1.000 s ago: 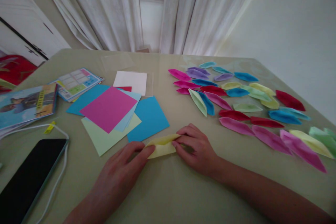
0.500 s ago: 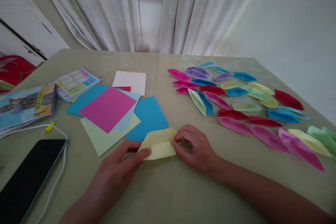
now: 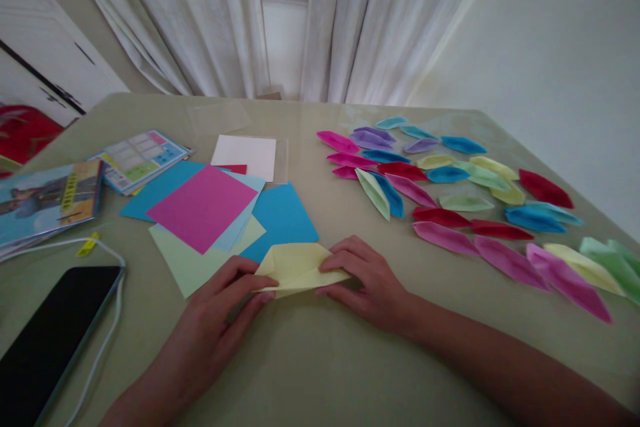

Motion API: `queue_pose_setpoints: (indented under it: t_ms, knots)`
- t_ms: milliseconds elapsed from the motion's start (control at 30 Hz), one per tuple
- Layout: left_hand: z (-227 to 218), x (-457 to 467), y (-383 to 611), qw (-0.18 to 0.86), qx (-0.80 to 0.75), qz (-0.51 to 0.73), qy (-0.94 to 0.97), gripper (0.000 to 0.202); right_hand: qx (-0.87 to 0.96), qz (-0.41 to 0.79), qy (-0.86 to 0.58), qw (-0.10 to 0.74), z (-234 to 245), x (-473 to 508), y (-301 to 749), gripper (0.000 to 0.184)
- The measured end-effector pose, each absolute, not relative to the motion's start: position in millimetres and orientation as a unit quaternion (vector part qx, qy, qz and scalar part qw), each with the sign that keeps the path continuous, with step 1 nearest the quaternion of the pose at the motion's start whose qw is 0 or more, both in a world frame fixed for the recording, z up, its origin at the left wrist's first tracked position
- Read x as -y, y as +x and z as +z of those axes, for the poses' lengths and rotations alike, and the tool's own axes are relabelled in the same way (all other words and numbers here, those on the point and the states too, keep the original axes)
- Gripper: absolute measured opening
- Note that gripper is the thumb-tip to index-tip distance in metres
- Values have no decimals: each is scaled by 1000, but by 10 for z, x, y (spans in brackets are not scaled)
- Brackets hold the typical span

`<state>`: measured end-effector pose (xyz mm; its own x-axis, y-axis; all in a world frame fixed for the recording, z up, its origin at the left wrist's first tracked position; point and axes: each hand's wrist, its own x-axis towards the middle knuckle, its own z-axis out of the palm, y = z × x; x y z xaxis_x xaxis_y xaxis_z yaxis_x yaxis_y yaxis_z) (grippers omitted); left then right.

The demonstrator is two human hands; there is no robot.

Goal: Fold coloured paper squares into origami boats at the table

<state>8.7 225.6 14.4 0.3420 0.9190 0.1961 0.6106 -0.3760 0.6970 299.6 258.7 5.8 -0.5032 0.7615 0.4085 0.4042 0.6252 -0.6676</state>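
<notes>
A pale yellow folded paper [image 3: 296, 267] lies on the table near the front, partly opened out. My left hand [image 3: 220, 317] grips its left end with thumb and fingers. My right hand [image 3: 367, 280] pinches its right end, fingers on top. Just behind the yellow paper is a fanned stack of square sheets: a magenta sheet [image 3: 203, 207] on top, blue sheets [image 3: 285, 217] and a light green sheet [image 3: 193, 267] beneath.
Several finished folded paper boats [image 3: 450, 213] in pink, red, blue, purple, green and yellow spread over the table's right half. A white square sheet [image 3: 245, 152] lies behind the stack. A black phone [image 3: 47, 340] with a white cable [image 3: 107, 333] and printed booklets [image 3: 50, 197] sit at left.
The yellow paper has been spread open from a narrow folded strip into a wider shape and lifted slightly at the front. Both hands shifted a little left with it.
</notes>
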Motion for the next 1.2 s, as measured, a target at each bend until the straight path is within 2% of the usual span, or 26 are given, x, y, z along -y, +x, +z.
queue_pose_setpoints:
  t_ms: [133, 267, 433, 633, 867, 1067, 1200]
  knots:
    - [156, -2278, 36, 275, -484, 285, 780, 18, 812, 278, -347, 379, 65, -2593, 3001, 16]
    - [151, -2297, 9, 273, -477, 289, 784, 19, 817, 288, -352, 355, 75, -2598, 3006, 13]
    - [153, -2304, 7, 276, -480, 286, 782, 17, 831, 278, -348, 334, 92, -2592, 2999, 25]
    - [160, -2300, 5, 270, -484, 295, 779, 18, 830, 305, -315, 345, 92, -2585, 2995, 17]
    - [216, -2269, 49, 299, -470, 284, 781, 22, 811, 292, -353, 364, 100, -2582, 3008, 30]
    - [208, -2260, 39, 305, -483, 317, 757, 25, 783, 348, -344, 384, 105, -2608, 3005, 22]
    - [161, -2249, 7, 282, -497, 354, 740, 21, 774, 361, -344, 390, 101, -2602, 3019, 26]
